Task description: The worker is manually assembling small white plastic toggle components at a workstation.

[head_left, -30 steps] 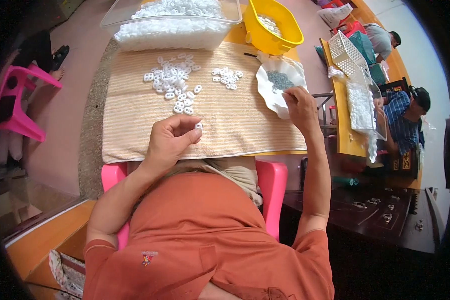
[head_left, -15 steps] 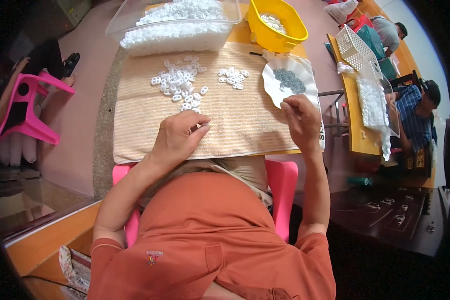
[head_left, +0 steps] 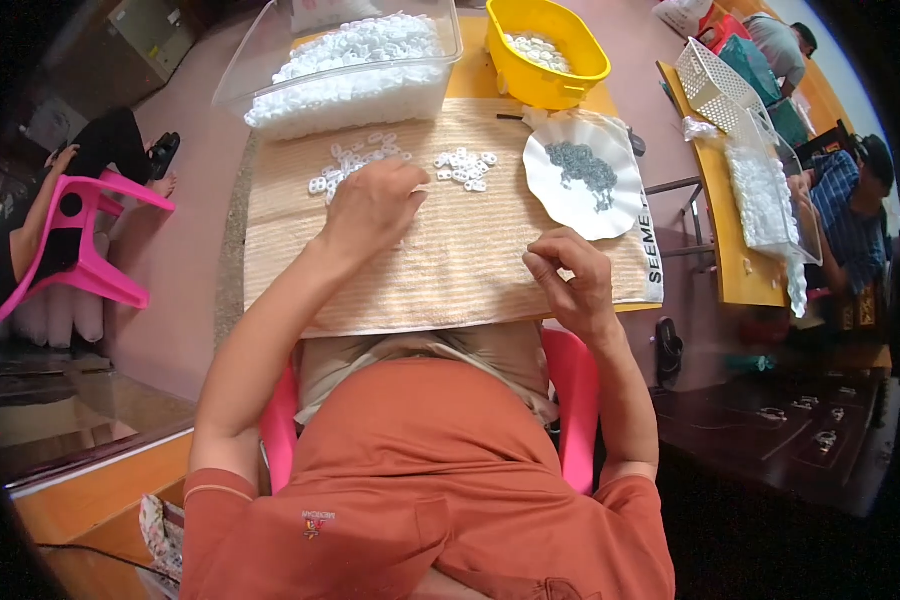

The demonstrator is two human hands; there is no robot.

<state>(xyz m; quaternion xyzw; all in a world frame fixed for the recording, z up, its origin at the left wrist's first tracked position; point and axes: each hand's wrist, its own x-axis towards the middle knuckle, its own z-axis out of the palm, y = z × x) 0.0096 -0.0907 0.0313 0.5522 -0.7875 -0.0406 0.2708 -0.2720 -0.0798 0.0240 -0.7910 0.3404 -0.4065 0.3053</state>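
Observation:
My left hand (head_left: 377, 207) reaches over the near part of a loose pile of white two-holed plastic pieces (head_left: 348, 160) on the towel. Its fingers are curled together, with the tips and anything between them hidden. My right hand (head_left: 577, 278) is above the towel, just below a white wavy-edged dish (head_left: 610, 218). There the thumb and forefinger are pinched; whatever they hold is too small to make out. Small grey-blue parts (head_left: 582, 168) lie heaped in the dish. Between the pile and the dish sits a smaller group of white pieces (head_left: 464, 168).
A striped beige towel (head_left: 450, 285) covers the table. Behind stand a clear bin (head_left: 350, 108) full of white pieces and a yellow basin (head_left: 540, 90) with pale pieces. A pink chair (head_left: 115, 240) is at left. On the right, another person (head_left: 838, 205) sits by a side table (head_left: 740, 285).
My left hand has moved up and forward over the white pile. My right hand has drawn back from the dish's edge toward me and slightly left. The view has shifted a little.

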